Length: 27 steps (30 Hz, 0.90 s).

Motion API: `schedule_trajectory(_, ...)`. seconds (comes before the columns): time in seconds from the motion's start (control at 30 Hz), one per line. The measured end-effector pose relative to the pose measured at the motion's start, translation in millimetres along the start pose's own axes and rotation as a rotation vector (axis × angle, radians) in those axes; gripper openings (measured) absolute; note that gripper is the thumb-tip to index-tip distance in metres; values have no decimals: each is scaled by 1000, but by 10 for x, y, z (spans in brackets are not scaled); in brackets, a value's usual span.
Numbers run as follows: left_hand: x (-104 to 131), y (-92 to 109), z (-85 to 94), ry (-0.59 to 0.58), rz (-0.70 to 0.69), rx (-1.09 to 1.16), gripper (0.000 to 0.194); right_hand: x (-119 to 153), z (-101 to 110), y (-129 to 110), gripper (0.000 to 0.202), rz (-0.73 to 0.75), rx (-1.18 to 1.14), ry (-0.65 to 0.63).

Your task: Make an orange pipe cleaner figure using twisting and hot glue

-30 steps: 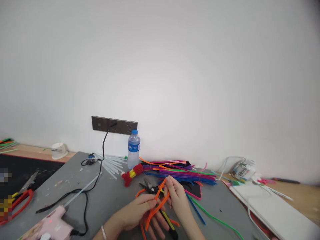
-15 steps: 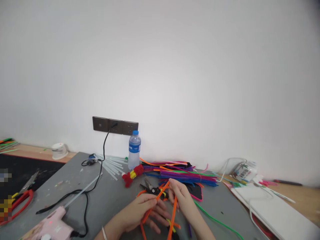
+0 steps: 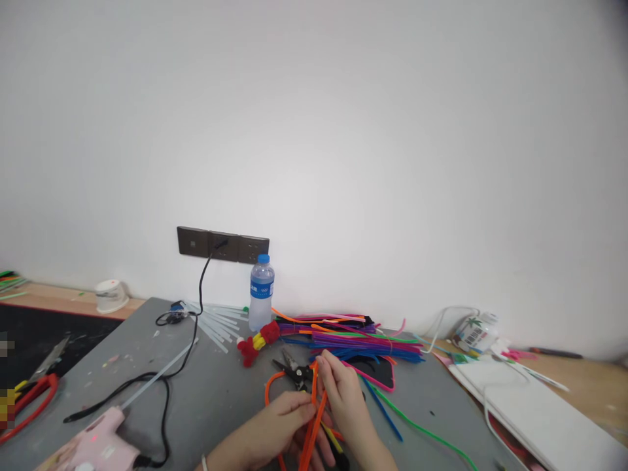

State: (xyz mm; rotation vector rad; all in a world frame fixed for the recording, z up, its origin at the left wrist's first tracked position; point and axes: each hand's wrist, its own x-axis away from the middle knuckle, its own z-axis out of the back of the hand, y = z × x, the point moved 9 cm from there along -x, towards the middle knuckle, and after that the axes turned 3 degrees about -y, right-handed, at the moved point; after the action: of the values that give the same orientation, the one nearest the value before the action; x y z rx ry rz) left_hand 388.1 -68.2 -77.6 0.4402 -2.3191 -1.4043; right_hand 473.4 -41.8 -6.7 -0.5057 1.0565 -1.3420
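An orange pipe cleaner (image 3: 313,428) runs folded between my two hands, its strands hanging close together. My left hand (image 3: 289,422) pinches it between thumb and forefinger, the other fingers loosely spread below. Higher up, my right hand (image 3: 338,386) grips the bend of the pipe cleaner in its fingertips. Just behind the hands lie pliers (image 3: 297,371) with dark jaws and yellow-black handles, partly hidden by the fingers. Another orange curve (image 3: 267,389) loops on the table left of the pliers. A red and yellow pipe-cleaner figure (image 3: 258,341) lies farther back.
A bundle of coloured pipe cleaners (image 3: 363,343) lies behind a pink-edged phone (image 3: 377,376). A water bottle (image 3: 261,294) stands by the wall. At left are a pink glue gun (image 3: 101,441), its black cord (image 3: 167,405), glue sticks (image 3: 216,327) and red-handled scissors (image 3: 36,399). White board (image 3: 534,412) lies right.
My right hand has shifted left and slightly closer to my left hand. The orange strands, spread wide before, now hang nearly together. A blue pipe cleaner on the table has come into view.
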Motion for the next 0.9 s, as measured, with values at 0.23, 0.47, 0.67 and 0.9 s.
schedule_trajectory(0.23,53,83,-26,65,16,-101,53,15,-3,29,40,-9,21,25)
schedule_trajectory(0.47,171,496,424,265,-165,-104,48,33,-25,15,21,-29,112,-139)
schedule_trajectory(0.67,299,687,1005,560,-302,-117,45,225,-155,249,79,-251,601,-381)
schedule_trajectory(0.9,289,606,1032,575,-234,-142,35,157,-142,268,88,-284,666,-318)
